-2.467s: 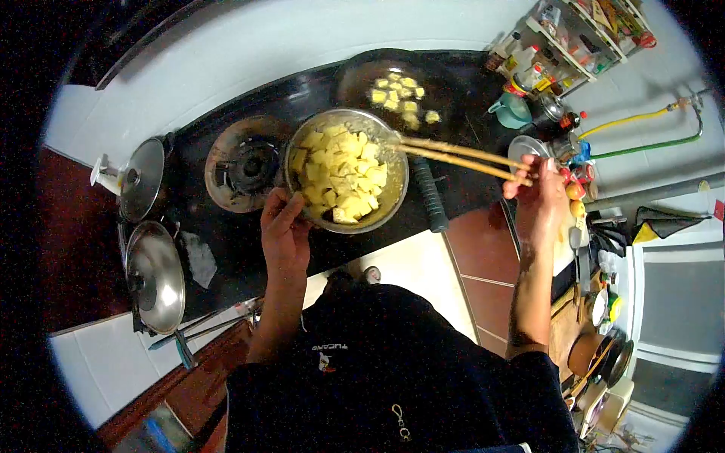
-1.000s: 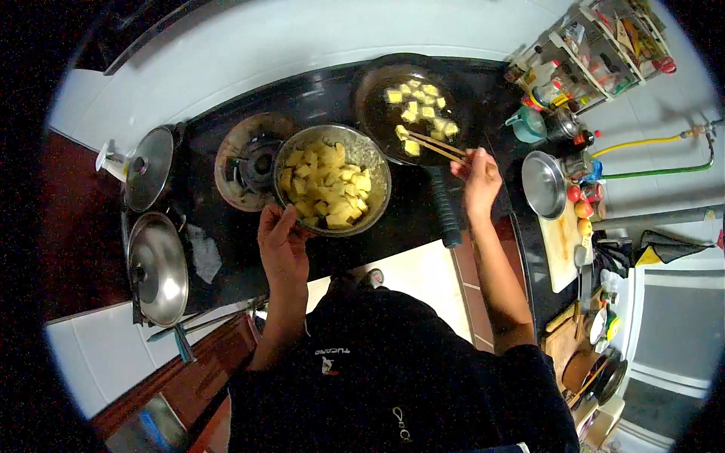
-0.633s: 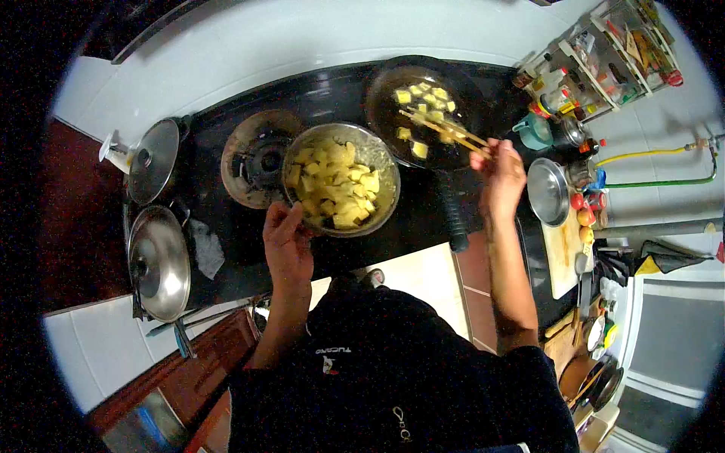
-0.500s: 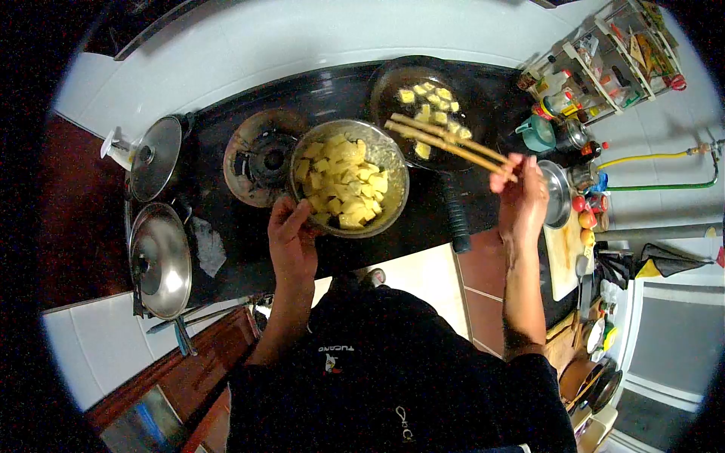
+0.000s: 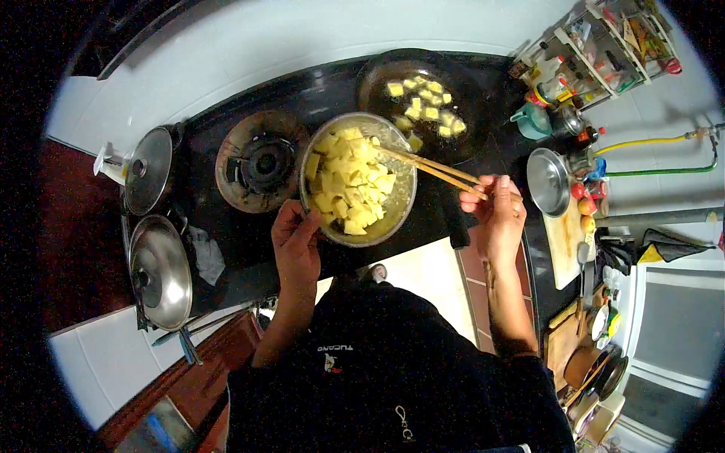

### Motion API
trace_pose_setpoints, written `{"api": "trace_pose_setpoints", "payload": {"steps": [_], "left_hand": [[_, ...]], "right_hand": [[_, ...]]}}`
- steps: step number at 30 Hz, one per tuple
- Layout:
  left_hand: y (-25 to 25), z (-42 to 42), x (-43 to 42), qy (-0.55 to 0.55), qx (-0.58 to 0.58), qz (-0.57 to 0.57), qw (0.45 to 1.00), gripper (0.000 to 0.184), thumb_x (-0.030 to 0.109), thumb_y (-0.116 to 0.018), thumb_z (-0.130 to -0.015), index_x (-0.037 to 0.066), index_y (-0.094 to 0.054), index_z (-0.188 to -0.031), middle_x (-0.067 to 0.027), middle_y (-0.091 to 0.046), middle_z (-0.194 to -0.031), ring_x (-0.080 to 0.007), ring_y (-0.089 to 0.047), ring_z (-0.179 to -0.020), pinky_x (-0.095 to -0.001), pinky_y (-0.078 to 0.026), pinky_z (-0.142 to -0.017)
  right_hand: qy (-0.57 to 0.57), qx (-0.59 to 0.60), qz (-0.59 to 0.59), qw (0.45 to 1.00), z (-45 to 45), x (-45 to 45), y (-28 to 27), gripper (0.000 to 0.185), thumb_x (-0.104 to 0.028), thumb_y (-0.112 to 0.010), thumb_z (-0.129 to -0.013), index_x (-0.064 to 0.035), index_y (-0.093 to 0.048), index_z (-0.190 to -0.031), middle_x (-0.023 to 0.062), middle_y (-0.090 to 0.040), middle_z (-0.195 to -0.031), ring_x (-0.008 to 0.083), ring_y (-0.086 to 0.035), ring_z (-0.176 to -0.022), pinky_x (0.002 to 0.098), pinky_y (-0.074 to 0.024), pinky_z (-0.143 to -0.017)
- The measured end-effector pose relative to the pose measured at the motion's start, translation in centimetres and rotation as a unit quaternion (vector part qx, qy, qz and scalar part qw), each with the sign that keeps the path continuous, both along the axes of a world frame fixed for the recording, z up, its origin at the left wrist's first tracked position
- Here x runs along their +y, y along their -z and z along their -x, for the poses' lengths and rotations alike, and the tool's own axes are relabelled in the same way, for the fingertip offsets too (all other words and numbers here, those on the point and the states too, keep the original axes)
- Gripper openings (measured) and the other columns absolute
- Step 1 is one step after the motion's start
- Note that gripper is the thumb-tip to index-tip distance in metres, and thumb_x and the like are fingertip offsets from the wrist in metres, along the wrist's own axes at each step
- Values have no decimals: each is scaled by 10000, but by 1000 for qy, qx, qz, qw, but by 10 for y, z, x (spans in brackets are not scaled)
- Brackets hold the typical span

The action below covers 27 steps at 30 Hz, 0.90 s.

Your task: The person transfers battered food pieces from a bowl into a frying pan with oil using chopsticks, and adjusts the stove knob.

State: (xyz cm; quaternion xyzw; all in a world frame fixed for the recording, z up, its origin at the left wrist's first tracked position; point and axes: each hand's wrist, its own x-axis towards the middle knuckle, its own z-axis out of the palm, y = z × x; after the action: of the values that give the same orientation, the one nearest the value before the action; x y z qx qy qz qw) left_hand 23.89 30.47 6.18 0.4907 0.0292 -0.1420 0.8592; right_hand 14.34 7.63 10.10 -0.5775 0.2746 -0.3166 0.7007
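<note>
The left hand (image 5: 297, 243) gripped the metal bowl (image 5: 404, 198) by its rim; the right hand (image 5: 498, 215) pinched chopsticks (image 5: 442, 171), tips at the yellow cubes (image 5: 353, 185) in the bowl! Beyond both hands, more pieces (image 5: 431, 114) lay in the dark pan (image 5: 377, 98).

Glossy black counter (image 5: 245, 260) with a round burner (image 5: 263, 158), a dark pan (image 5: 462, 84) and a crumpled greyish sheet (image 5: 206, 255).

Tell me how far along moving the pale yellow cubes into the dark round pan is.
Done: a small batch of yellow cubes lies in the dark round pan. In hand: the left hand holds the silver metal bowl; the right hand holds light-brown chopsticks, tips at its contents. Left: a larger yellow heap in the bowl, so probably most of the job.
</note>
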Motion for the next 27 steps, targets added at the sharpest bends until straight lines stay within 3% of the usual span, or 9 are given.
{"api": "trace_pose_setpoints", "payload": {"steps": [6,10,16,19,22,24,27], "left_hand": [[6,-1,0,-4,-37,-2,999,126,-17,-545,-753,58,-453,-711,32,-484,-706,-40,-428,-644,-184,-347,-608],[13,-4,2,-14,-47,-4,999,119,-14,-547,-757,57,-462,-714,29,-488,-706,-42,-436,-659,-181,-349,-623],[5,-6,5,-20,-6,-62,998,140,26,-560,-771,76,-455,-692,16,-509,-695,-72,-471,-614,-204,-382,-561],[1,-9,-3,-85,40,-32,995,146,47,-565,-773,87,-449,-693,13,-515,-672,-74,-489,-587,-219,-401,-520],[7,-15,5,-95,100,-11,990,132,62,-568,-774,92,-457,-710,7,-528,-667,-83,-515,-588,-225,-428,-520],[1,-19,10,-83,79,22,993,125,71,-568,-776,92,-460,-716,1,-535,-669,-93,-527,-587,-227,-437,-513],[4,-24,17,-66,62,40,995,116,74,-563,-781,90,-464,-723,-8,-548,-689,-109,-542,-597,-233,-453,-519]], "right_hand": [[-21,33,41,998,-4,6,-11,307,-244,-396,-911,31,-527,-871,101,-559,-733,187,-608,-615,269,-516,-547],[-13,25,2,1000,-15,6,-2,309,-246,-403,-909,35,-525,-869,103,-556,-736,187,-605,-603,273,-515,-548],[20,-16,-42,999,-10,-5,5,306,-264,-422,-899,25,-518,-870,105,-556,-700,199,-594,-559,276,-509,-517],[30,-69,-80,994,-10,-20,3,302,-268,-418,-900,14,-516,-849,90,-548,-695,174,-572,-560,270,-509,-532],[69,-61,-46,995,-19,-38,3,300,-270,-416,-902,8,-518,-854,85,-550,-694,169,-573,-564,265,-491,-551],[62,-12,48,997,-33,-50,22,312,-261,-417,-904,28,-527,-860,97,-575,-671,159,-581,-552,263,-496,-544],[25,8,83,996,-54,-55,57,277,-223,-433,-902,26,-538,-845,88,-575,-665,155,-590,-566,261,-486,-521]]}}
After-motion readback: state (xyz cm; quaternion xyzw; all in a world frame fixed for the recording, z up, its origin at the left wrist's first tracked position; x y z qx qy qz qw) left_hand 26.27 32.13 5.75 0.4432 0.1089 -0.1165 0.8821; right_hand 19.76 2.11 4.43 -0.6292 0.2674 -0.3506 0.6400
